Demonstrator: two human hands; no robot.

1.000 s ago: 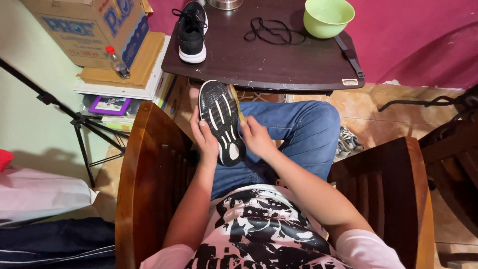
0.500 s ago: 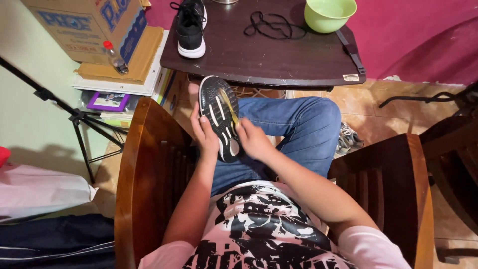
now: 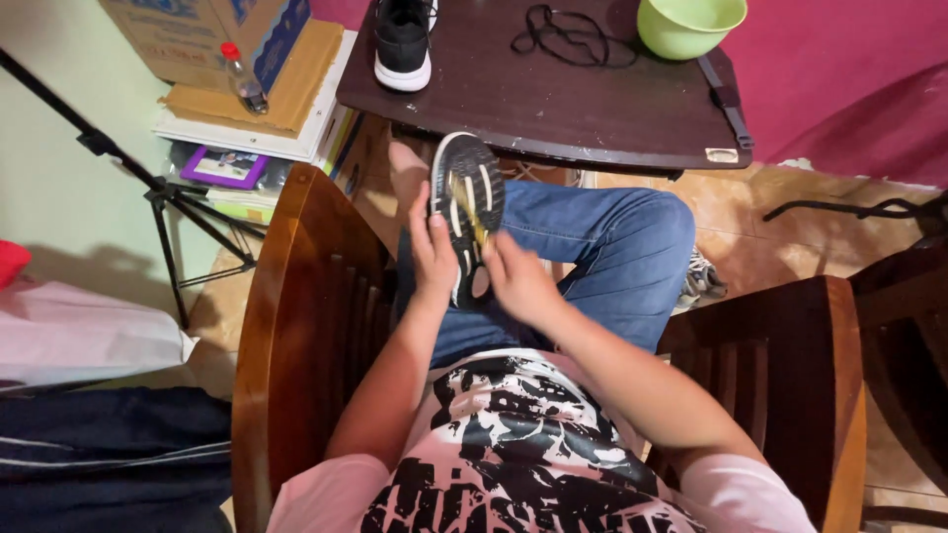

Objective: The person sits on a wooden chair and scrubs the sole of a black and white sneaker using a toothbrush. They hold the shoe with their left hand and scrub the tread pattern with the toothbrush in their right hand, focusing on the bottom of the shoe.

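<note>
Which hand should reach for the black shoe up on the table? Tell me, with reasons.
Left, probably. The black shoe stands at the table's left end, on the left hand's side. The right hand lies farther from it, at the heel of the sole-up shoe, and could keep its grip there.

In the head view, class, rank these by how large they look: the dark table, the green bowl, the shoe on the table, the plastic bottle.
1. Dark table
2. Green bowl and shoe on the table: both cropped by the frame edge, too close to rank
3. Plastic bottle
</note>
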